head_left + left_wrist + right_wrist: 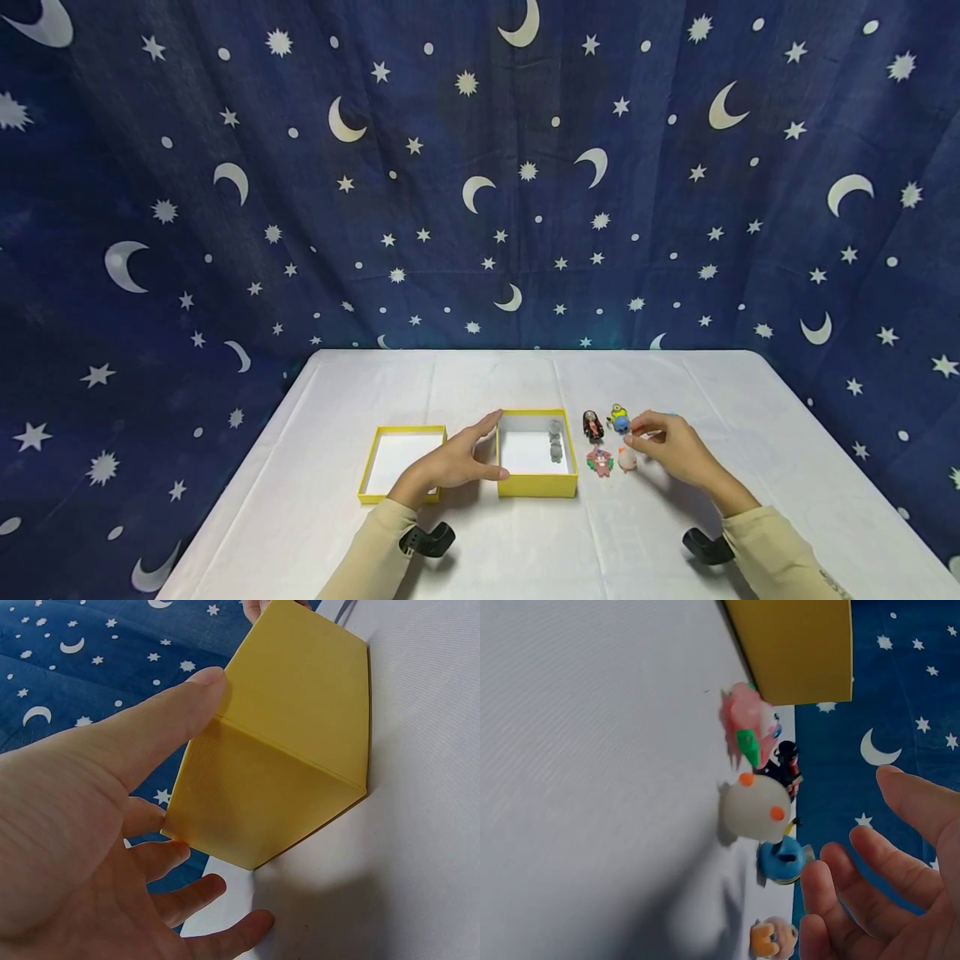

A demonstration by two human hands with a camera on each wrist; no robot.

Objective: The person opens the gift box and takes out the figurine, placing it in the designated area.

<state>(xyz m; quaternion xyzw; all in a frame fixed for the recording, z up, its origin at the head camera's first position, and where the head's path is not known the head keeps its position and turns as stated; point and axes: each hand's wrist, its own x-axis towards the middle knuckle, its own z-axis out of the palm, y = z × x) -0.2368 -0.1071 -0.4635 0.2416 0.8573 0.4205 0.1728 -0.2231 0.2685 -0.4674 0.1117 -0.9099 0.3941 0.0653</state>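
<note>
A yellow box (pixel 537 486) with a white inside stands uncovered, a small grey figure (pixel 555 451) lying inside along its right wall. My left hand (pixel 453 461) rests against the box's left side; the thumb touches the top edge at a corner, and the other fingers are spread. Over the toys right of the box hovers my right hand (pixel 675 451), thumb and fingers apart with nothing between them. Nearest to it are a whitish round toy (pixel 756 808) with orange spots and a blue-and-yellow figure (pixel 619 419).
A dark-haired doll (pixel 592 426) and a pink figure (pixel 600 462) with green parts lie between the box and the right hand. Another small orange-and-pink toy (pixel 773 938) lies farther along. The shallow yellow-rimmed lid (pixel 401 458) lies left of the box. A starry curtain (pixel 480 250) hangs behind.
</note>
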